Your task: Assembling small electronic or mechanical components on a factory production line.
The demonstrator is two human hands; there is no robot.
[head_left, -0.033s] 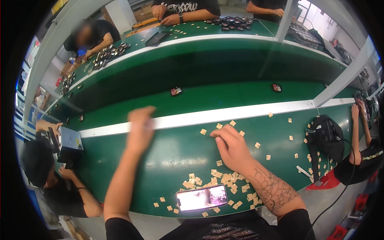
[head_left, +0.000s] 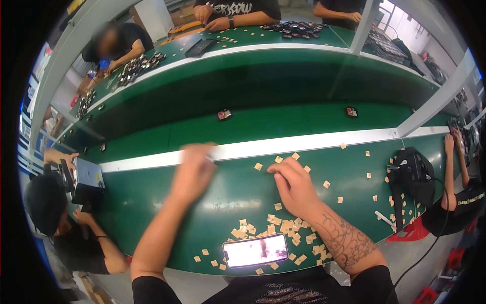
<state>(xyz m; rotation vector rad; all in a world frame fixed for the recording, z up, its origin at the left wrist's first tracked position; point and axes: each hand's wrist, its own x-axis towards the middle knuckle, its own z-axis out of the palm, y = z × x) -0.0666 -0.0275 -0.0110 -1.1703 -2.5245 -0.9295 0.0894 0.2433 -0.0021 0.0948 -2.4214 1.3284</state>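
My left hand (head_left: 195, 172) is over the near edge of the white rail, its fingers smeared by motion; what it holds, if anything, is not clear. To the right, my right hand (head_left: 292, 185) hovers low over the green table, fingers curled and thumb drawn in toward them. Whatever lies between those fingertips is hidden. Small pale-yellow square pieces lie around it, one piece (head_left: 278, 159) just beyond the fingers. Closer to me a loose heap of the same squares (head_left: 287, 226) spreads out. A phone (head_left: 254, 251) with a lit screen lies at the heap's near side.
Beyond the white rail (head_left: 304, 141) runs a green belt carrying two small dark packs, one pack (head_left: 224, 114) and another pack (head_left: 351, 112). A black bag (head_left: 412, 169) sits on the right. People work on both sides and across; a boxy device (head_left: 88, 177) stands left.
My left hand has moved to the right and a little toward me, from the belt side back over the rail. My right hand stays in place.
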